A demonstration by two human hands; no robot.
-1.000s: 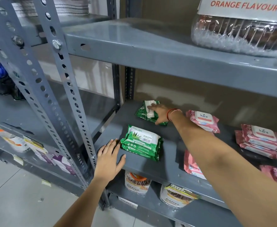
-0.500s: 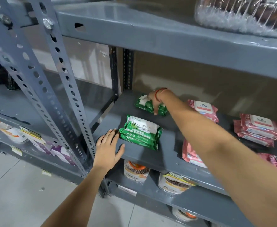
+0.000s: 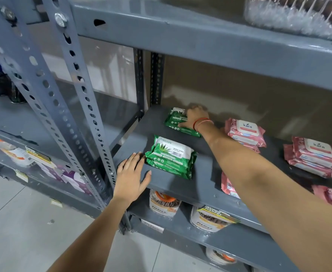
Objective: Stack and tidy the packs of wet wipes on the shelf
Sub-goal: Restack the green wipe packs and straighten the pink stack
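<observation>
On the grey metal shelf [image 3: 204, 185], right hand [image 3: 195, 118] presses a glossy (green) pack [image 3: 178, 122].

The front green pack of wet wipes [image 3: 171, 157] reads "ORIGAMI" at its top left corner and "ALOE VERA" beside a barcode on its white label; the white flap of a pink pack [image 3: 246, 132] reads "kara", and so does the flap of the pink pack [image 3: 316, 154] farther right. On the shelf below, a yellow tag across a tub [image 3: 212, 219] reads "SUPER MARKET"; other print is too small or blurred to read.
</observation>
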